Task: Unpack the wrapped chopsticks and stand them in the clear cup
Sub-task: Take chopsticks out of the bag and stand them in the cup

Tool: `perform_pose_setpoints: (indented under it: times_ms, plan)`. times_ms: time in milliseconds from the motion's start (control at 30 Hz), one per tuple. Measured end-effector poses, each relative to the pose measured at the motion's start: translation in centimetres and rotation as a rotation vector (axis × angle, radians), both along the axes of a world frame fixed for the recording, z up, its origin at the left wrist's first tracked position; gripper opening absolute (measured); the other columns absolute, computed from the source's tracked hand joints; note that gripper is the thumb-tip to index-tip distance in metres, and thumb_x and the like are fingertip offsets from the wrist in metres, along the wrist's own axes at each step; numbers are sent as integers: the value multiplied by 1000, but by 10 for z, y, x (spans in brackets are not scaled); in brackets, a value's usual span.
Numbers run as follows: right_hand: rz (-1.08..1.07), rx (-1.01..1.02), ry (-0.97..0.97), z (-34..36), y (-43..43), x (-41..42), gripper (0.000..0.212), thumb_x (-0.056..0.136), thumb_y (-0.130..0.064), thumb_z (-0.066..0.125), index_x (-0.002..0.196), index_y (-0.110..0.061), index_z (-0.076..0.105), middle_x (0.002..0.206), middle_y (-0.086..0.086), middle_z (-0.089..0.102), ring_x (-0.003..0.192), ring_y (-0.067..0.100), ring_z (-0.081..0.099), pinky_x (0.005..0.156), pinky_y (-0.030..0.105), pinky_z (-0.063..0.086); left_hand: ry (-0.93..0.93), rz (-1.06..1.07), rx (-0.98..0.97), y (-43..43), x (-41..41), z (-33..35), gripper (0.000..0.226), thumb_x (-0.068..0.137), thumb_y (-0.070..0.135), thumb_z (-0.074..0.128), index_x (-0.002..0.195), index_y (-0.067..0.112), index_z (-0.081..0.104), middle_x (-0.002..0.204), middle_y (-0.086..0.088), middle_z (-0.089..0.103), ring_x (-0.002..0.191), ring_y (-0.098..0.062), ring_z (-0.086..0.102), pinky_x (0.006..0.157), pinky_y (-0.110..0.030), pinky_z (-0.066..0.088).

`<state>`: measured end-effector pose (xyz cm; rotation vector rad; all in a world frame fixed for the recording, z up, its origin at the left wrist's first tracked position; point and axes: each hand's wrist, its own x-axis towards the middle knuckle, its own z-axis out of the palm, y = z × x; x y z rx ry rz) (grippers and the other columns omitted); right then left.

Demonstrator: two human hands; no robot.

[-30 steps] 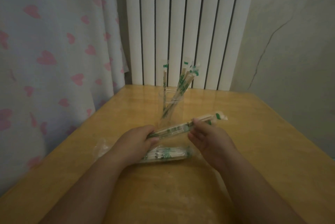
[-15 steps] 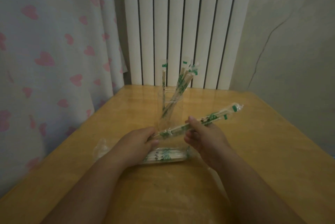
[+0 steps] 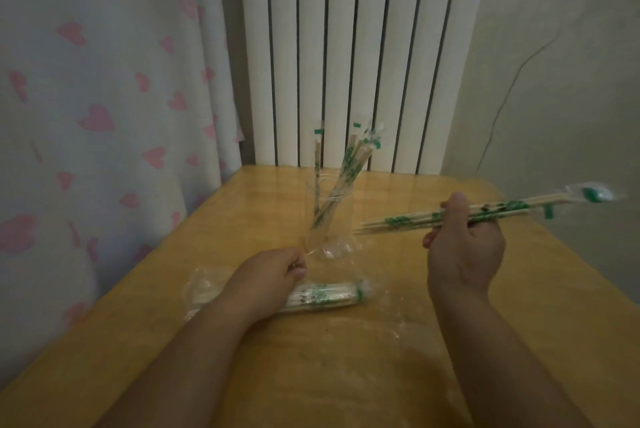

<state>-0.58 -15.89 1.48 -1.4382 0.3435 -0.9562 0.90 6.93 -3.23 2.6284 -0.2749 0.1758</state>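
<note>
My right hand grips a few chopsticks with green print, held level above the table's right side; their far ends still sit in a clear sleeve. My left hand pinches a crumpled clear wrapper just in front of the clear cup. The cup stands mid-table and holds several chopsticks leaning to the right. A plastic pack of more chopsticks lies flat on the table, partly under my left hand.
The wooden table runs back to a white radiator. A curtain with pink hearts hangs along the table's left edge. A bare wall stands to the right.
My right hand has pulled the chopsticks to the right, out of the wrapper's near end. My left hand has stayed put and kept the emptied clear wrapper.
</note>
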Motion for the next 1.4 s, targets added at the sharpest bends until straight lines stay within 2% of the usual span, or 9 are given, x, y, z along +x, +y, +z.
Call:
perform_pose_setpoints:
  times_ms: [133, 267, 433, 600, 733, 933, 1033, 1233, 1400]
  plan:
    - [-37, -20, -67, 0, 4, -2, 44, 100, -33, 49, 85, 4, 65, 59, 17, 60, 38, 1, 52, 40, 9, 35, 15, 13, 23, -3, -1, 2, 13, 96, 32, 52, 93, 26, 63, 94, 7, 66, 88, -15, 57, 68, -30, 41]
    - [53, -21, -38, -2, 14, -3, 48, 100, -37, 49, 78, 2, 67, 55, 9, 62, 45, -3, 56, 54, 24, 39, 57, 56, -5, -6, 0, 10, 15, 89, 39, 59, 98, 29, 66, 103, 9, 67, 95, -12, 60, 82, -31, 49]
    - [190, -142, 38, -3, 29, -1, 56, 100, -39, 49, 64, 1, 66, 53, 2, 64, 50, -4, 59, 55, 23, 37, 49, 94, -163, -10, 5, 29, 61, 83, 53, 66, 135, 27, 53, 131, 10, 57, 121, -11, 53, 94, -28, 44]
    - [217, -190, 1, 16, 28, 6, 48, 99, -40, 50, 68, -6, 66, 50, 1, 62, 50, 4, 63, 57, 27, 45, 96, 191, -333, -8, 22, 47, 85, 78, 47, 75, 149, 23, 33, 145, -1, 48, 125, -20, 51, 92, -32, 46]
    - [217, -189, -88, 42, 28, 14, 44, 98, -41, 50, 69, -11, 64, 49, 1, 61, 48, 10, 64, 59, 32, 53, 59, 206, -539, -19, 43, 54, 102, 71, 42, 84, 152, 23, 24, 153, -4, 37, 134, -24, 43, 104, -41, 43]
    - [190, -203, -136, 58, 38, 32, 41, 100, -37, 50, 75, -8, 64, 57, 1, 63, 45, 2, 61, 43, 6, 38, 92, 185, -699, -49, 69, 37, 120, 61, 40, 91, 154, 29, 15, 158, -1, 31, 140, -26, 37, 109, -43, 39]
    - [221, -311, -70, 61, 39, 45, 41, 99, -40, 50, 75, -10, 63, 61, 3, 65, 51, 5, 63, 43, 8, 38, 67, 189, -700, -53, 77, 28, 116, 60, 44, 90, 151, 29, 21, 153, 1, 39, 132, -23, 47, 103, -42, 45]
    - [298, -502, 82, 69, 49, 70, 18, 92, -38, 60, 90, -20, 60, 83, -2, 67, 74, 20, 71, 64, 38, 61, -1, 244, -555, -52, 80, 25, 101, 57, 53, 88, 138, 23, 37, 135, 3, 56, 112, -20, 59, 81, -36, 50]
    - [494, -573, 334, 76, 52, 80, 31, 82, -39, 74, 96, -12, 68, 84, 4, 72, 70, 19, 72, 69, 41, 63, -5, 231, -556, -51, 80, 26, 90, 58, 49, 89, 130, 24, 40, 123, 4, 59, 100, -17, 59, 71, -33, 47]
